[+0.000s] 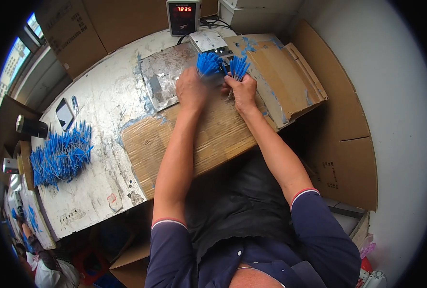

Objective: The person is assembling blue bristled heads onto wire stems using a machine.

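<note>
Hands [191, 89] [244, 92] grip 2 blue-tipped bundles [209, 63] [239, 66] beside a cardboard box [283, 79], contents hidden.

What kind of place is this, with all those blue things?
It looks like a small workshop or factory, probably. There's a worn white workbench partly covered in cardboard, a big pile of thin blue pieces, and a box with glowing red digits.
</note>
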